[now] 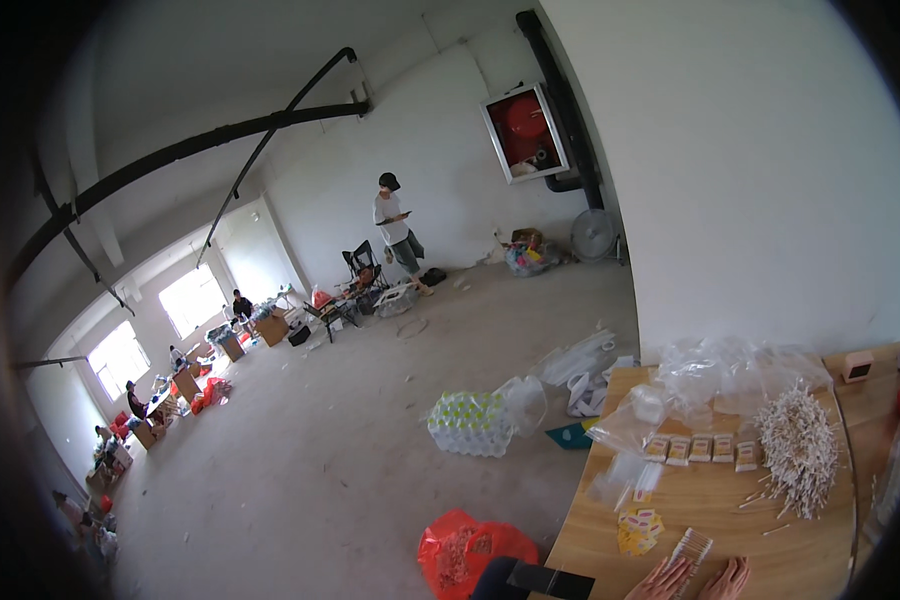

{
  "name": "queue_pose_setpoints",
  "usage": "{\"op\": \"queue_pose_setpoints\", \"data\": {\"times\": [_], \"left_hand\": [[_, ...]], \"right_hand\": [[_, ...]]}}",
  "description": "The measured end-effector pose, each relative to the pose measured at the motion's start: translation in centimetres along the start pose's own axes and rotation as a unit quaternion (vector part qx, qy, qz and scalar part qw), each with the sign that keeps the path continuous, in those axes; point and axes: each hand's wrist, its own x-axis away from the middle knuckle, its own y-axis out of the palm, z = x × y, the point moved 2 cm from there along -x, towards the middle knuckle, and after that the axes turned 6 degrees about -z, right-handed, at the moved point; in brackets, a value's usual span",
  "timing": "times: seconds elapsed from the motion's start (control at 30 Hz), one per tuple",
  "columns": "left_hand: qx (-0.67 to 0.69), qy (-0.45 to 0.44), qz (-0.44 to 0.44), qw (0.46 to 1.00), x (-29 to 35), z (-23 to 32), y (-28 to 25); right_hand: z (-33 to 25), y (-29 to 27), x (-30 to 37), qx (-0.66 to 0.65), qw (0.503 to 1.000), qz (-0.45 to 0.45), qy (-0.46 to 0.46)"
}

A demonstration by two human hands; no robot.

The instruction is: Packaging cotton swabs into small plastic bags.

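My left hand (660,581) lies at the table's near edge, its fingers stretched out over one side of a small row of cotton swabs (692,545). On the other side of that row rests my right hand (727,579), fingers extended and nothing visible in them. The wrists are cut off by the lower edge. Beyond the hands a large loose heap of cotton swabs (798,445) covers the right of the table, with a few strays beside it. Small yellow-and-white cards (638,530) are scattered to the left. Several filled small packets (703,449) stand in a line farther back.
Clear plastic bags (740,375) are bunched along the wooden table's (610,500) far side. A small pale box (857,366) stands at right. On the floor left lie a red bag (460,555) and a wrapped bottle pack (470,425). A person (390,215) stands across the room.
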Motion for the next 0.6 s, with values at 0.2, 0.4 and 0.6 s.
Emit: {"op": "queue_pose_setpoints", "data": {"times": [0.2, 0.4, 0.6], "left_hand": [[-0.093, 0.025, 0.006, 0.995, 0.3, -0.3, -1.5], [-0.044, 0.027, -0.069, 0.996, 0.8, 0.6, -1.3], [0.069, 0.046, 0.048, 0.995, 1.0, -0.6, -0.4]], "right_hand": [[-0.3, -0.3, 0.1, -0.003, 1.000, 0.009, 0.005], [0.3, -0.8, 1.0, -0.007, 1.000, -0.003, 0.003], [2.2, 2.2, 1.1, -0.029, 1.000, -0.005, 0.006]]}}
